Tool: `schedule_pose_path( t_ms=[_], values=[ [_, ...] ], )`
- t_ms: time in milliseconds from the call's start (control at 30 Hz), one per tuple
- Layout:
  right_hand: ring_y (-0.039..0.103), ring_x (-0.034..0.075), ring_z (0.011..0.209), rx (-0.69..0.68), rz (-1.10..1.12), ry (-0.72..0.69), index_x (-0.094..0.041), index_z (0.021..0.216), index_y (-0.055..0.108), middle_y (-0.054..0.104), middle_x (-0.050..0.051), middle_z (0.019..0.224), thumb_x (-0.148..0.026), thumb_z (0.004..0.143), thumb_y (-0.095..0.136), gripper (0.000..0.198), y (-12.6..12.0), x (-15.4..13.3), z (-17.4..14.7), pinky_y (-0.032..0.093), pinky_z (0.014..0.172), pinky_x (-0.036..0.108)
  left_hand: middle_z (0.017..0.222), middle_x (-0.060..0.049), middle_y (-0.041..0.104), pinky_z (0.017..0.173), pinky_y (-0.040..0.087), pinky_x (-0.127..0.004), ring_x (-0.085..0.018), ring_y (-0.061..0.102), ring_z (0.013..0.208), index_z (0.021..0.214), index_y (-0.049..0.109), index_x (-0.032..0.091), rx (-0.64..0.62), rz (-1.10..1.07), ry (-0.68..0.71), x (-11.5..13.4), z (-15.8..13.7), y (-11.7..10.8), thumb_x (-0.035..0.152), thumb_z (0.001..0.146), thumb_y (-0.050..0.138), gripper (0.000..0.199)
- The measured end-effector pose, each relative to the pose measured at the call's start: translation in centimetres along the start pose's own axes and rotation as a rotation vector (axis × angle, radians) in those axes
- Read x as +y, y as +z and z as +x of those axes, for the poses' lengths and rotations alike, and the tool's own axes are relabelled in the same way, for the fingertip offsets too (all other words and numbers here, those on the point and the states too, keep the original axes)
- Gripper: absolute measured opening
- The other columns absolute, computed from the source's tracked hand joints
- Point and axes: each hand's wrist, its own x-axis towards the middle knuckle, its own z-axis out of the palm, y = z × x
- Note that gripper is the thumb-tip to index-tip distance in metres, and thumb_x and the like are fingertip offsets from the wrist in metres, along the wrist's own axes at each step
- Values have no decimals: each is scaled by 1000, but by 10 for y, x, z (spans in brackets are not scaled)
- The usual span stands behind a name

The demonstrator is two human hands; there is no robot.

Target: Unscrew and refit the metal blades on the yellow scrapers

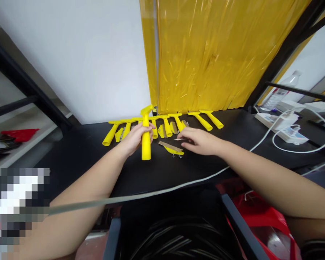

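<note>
My left hand [135, 138] is closed round a yellow plastic scraper handle [146, 150], held upright above the black table with its wide head at the top. My right hand [196, 140] hovers over the table to the right, fingers curled. A thin, pale piece [178, 139] shows at its fingertips, too small to name. Below lies a yellow plate with a brown strip [171, 147] across it, and a few small metal bits [180, 156] beside it. Behind both hands stands a row of similar yellow handles [110, 134], with more yellow plates [161, 131] and brown strips among them.
The black table [157, 177] backs onto a white panel [103, 61] and yellow wrapped sheeting [206, 54]. At the right are power strips [284, 126], white cables and a plastic bottle [281, 90]. One cable [178, 186] crosses the front. A red bag [260, 213] is below.
</note>
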Motion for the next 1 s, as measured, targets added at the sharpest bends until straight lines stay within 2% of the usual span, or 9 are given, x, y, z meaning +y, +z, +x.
schedule_pose_path(
  t_ms=[100,200,300,467,567,667,800,867,1000],
  values=[
    [63,22,91,18,0,102,-19,108,61,64,9,105,-17,97,56,12,-10,24,-5,52,81,34,67,5,50,47,44,-25,-13,54,51,103,57,18,-101,-3,-44,0,0,-2,31,77,69,30],
    [62,21,90,-18,-54,144,-19,104,61,63,9,106,-14,97,53,12,-11,36,-13,50,82,34,65,5,50,42,40,-23,-12,51,47,105,56,18,-101,90,-89,3,-2,-1,30,77,67,33],
    [63,24,93,-115,-159,150,-19,99,64,65,10,103,-12,94,55,13,-7,36,-20,49,84,36,59,7,52,41,44,-21,-12,52,46,109,52,21,-74,238,-117,4,-4,1,30,80,73,37],
    [64,27,103,-118,-170,70,-17,101,69,71,11,103,-10,92,56,17,-7,18,-3,48,93,38,60,9,57,44,50,-22,-12,56,44,105,40,24,-38,268,-84,-1,-5,1,33,84,82,48],
    [67,22,91,-171,-108,58,-18,97,71,74,8,100,-13,94,57,16,-6,-5,23,49,84,33,64,7,59,46,54,-24,-12,59,48,100,44,22,-87,243,-48,-4,-2,-3,39,86,82,44],
    [65,21,77,-247,-151,190,-20,89,72,74,6,85,-22,93,63,10,2,-28,46,44,71,31,75,2,61,48,56,-23,-11,63,57,99,54,19,-115,246,-37,-4,0,-5,43,88,81,38],
    [67,23,79,-219,-207,316,-20,89,73,75,7,88,-27,89,69,8,18,-39,58,41,66,32,78,-1,59,50,54,-22,-10,59,59,99,64,16,-133,316,-48,-4,2,-5,44,92,76,31],
    [68,21,80,-182,-142,367,-20,90,73,76,6,89,-22,85,72,5,23,-37,58,43,68,30,79,-1,59,49,53,-22,-9,57,58,98,65,15,-132,350,-46,-6,3,-5,43,92,76,30],
    [68,18,78,-128,33,458,-18,98,74,76,3,88,-17,77,79,21,29,-28,56,46,70,28,86,-1,64,51,54,-25,-12,61,61,113,57,18,-101,325,-30,-10,4,-8,40,87,80,41]
  ],
)
